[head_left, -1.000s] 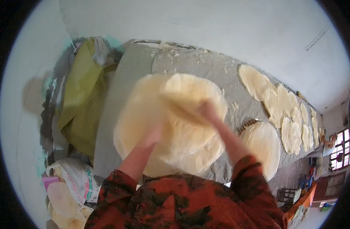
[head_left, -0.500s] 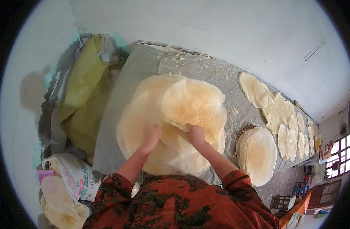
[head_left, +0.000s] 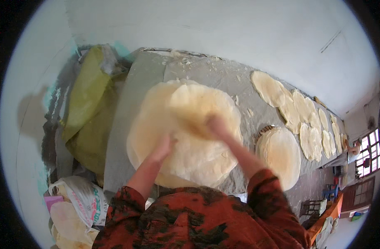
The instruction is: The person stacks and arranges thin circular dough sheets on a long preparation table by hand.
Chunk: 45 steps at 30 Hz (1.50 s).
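several sheets beneath both hands

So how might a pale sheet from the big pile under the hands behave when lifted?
The sheet would probably flop, as its edge looks thin and wavy. Likely light for its width, given that thinness. It may tear: pale scraps lie nearby.

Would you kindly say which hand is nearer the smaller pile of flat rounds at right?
Right: the right hand is over the large pile, left of the smaller pile; the left hand is farther left.
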Motion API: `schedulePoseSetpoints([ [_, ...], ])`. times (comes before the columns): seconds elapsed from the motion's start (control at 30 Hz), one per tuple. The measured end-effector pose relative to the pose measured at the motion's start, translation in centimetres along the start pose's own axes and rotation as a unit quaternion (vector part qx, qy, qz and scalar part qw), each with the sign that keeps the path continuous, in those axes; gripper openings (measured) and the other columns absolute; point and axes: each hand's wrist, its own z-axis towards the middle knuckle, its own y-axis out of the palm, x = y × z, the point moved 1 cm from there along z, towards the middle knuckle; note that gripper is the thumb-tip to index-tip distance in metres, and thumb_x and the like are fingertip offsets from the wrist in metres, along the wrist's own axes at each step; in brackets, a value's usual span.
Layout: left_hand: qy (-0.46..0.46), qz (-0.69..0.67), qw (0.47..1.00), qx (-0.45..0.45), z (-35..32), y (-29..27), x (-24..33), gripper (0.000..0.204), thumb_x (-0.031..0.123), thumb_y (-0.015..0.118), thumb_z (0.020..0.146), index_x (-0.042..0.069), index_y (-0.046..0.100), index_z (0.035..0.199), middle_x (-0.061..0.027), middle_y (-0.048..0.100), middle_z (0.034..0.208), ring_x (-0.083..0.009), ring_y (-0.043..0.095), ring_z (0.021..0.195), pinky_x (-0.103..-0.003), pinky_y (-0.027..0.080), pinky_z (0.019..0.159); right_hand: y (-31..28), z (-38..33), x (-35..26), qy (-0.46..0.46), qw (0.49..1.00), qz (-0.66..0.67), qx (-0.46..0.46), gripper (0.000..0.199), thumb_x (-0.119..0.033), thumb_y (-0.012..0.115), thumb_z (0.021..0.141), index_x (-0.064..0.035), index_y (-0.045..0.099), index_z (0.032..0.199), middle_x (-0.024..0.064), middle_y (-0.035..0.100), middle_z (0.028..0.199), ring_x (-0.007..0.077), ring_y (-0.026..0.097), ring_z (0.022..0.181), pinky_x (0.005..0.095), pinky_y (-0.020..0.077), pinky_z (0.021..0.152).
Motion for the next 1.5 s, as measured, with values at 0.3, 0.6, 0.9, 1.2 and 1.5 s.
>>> schedulePoseSetpoints([
  [0.3,0.048,0.201,0.947,0.248,-1.6,1.9,0.6,0.033,0.006,0.065,0.071,0.002,0.045,0.097,-0.0077,0.051,0.083,-0.0166,0.053,0.066,-0.030,0.044,0.048,-18.4,0.4,-3.8,-0.053,0.972,-0.107,0.202,0.029,-0.007,0.049,0.072,-0.0126,0.064,0.095,0.0153,0.062,0.072,0.0303,0.061,0.067,0.0415,0.0479,0.060],
  [0.6,0.017,0.111,0.979,0.168,-2.5,2.9,1.5,0.014,0.010,0.057,0.075,-0.001,0.058,0.084,-0.0091,0.058,0.072,-0.0194,0.058,0.058,-0.032,0.048,0.050,0.5,-5.8,-5.5,0.005,0.997,0.033,0.067,0.024,-0.025,0.068,0.064,-0.0115,0.055,0.080,0.0133,0.060,0.065,0.0333,0.060,0.064,0.0443,0.0467,0.057],
  [0.9,-0.096,-0.245,0.961,0.085,-0.8,2.8,0.9,0.036,0.027,0.039,0.090,-0.002,0.052,0.108,-0.0165,0.056,0.111,-0.0293,0.057,0.099,-0.045,0.046,0.088,2.5,-9.7,-9.9,-0.077,0.971,-0.049,0.223,0.033,-0.026,0.059,0.075,-0.0110,0.056,0.104,0.0170,0.062,0.094,0.0303,0.061,0.087,0.0422,0.0489,0.071],
  [1.2,-0.058,-0.229,0.968,-0.083,-5.6,0.5,4.2,0.068,0.063,0.041,0.082,0.003,0.043,0.116,-0.0238,0.038,0.126,-0.0479,0.035,0.117,-0.066,0.032,0.092,-17.9,-0.8,-8.0,-0.054,0.992,0.023,0.111,0.012,-0.009,0.053,0.072,-0.0072,0.059,0.082,0.0159,0.061,0.072,0.0333,0.061,0.070,0.0433,0.0489,0.061],
  [1.5,0.026,0.005,0.999,-0.019,-9.0,-4.6,-1.7,0.046,0.027,0.049,0.086,0.003,0.040,0.124,-0.0186,0.044,0.125,-0.0348,0.045,0.113,-0.049,0.038,0.096,2.6,-11.8,-15.6,-0.134,0.987,-0.047,-0.074,0.026,-0.018,0.053,0.077,-0.0081,0.053,0.101,0.0127,0.058,0.091,0.0265,0.059,0.087,0.0392,0.0493,0.070],
])
